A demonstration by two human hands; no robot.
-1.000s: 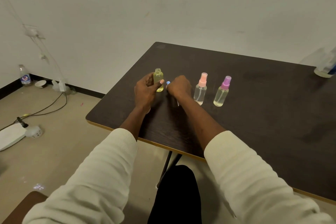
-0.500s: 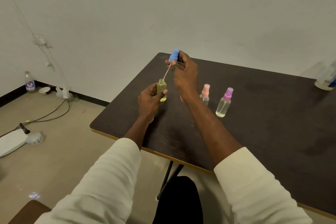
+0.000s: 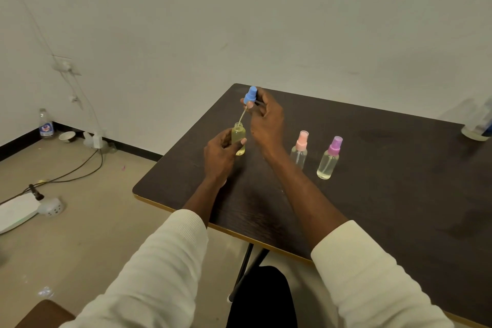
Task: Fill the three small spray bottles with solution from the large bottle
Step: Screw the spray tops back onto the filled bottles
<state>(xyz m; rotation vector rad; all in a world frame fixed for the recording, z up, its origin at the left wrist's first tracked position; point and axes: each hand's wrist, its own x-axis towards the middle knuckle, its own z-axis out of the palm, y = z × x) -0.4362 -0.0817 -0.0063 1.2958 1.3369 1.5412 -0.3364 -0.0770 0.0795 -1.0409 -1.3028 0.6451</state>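
Note:
My left hand [image 3: 219, 156] grips an uncapped small bottle [image 3: 238, 138] of yellowish liquid, upright on the dark table [image 3: 399, 194]. My right hand [image 3: 266, 121] holds the blue spray cap [image 3: 250, 94] above it, and the tip of the cap's thin tube dips into the bottle's neck. A pink-capped small bottle [image 3: 300, 149] and a purple-capped small bottle [image 3: 329, 158] stand capped to the right, both holding pale liquid. The large bottle [image 3: 478, 125] stands at the table's far right edge, partly cut off.
On the floor to the left lie cables [image 3: 80, 170], a white device [image 3: 16, 212], a plastic bottle [image 3: 45, 125] and a small bowl [image 3: 67, 136] by the wall. A brown seat corner [image 3: 42, 314] shows at bottom left.
My right hand picked the blue spray cap up from the table, raised it over the open bottle, and the tube tip now sits in the bottle's neck. The left hand kept its grip.

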